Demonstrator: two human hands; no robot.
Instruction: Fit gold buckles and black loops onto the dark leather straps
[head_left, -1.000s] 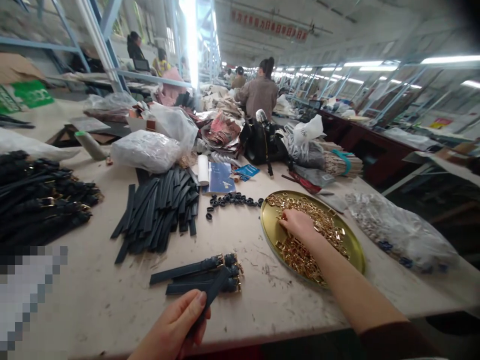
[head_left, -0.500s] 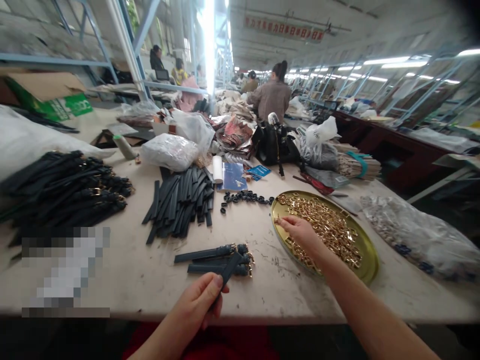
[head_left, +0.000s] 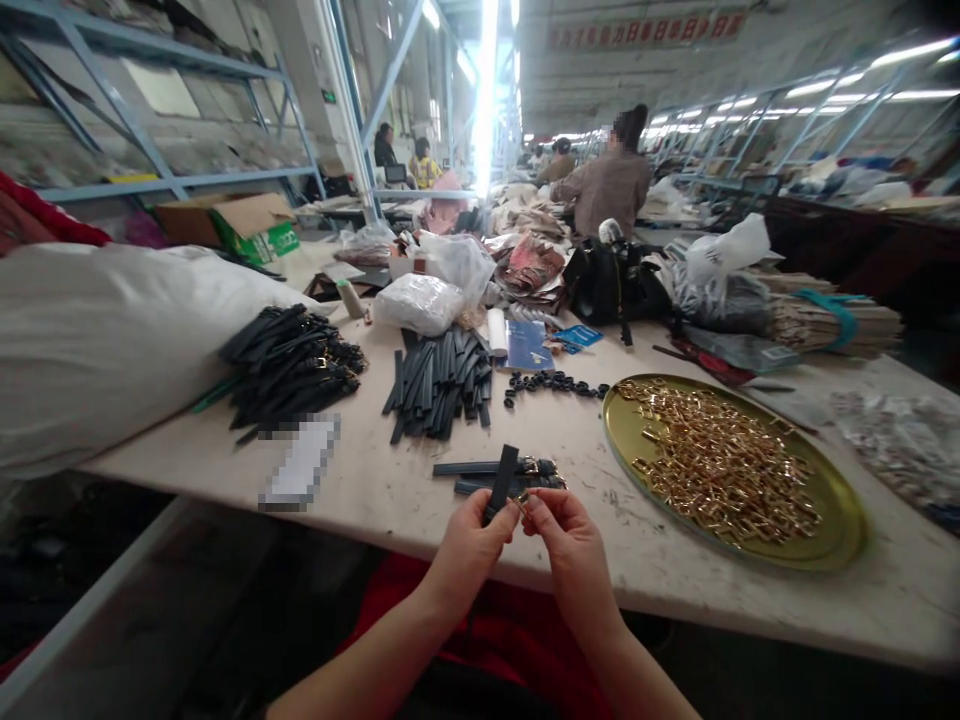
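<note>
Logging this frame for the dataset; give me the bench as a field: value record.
left hand: left hand grips a dark strap, its free end pointing up and away
right hand: right hand pinches a small gold-coloured piece close to the left fingertips; exact shape unclear
just beyond hands: a few straps with gold fittings
right: round tray holding many gold-coloured metal pieces
beyond, centre: plain strap pile; small dark loops to its right
left: larger heap of dark straps, gold fittings visible
</note>
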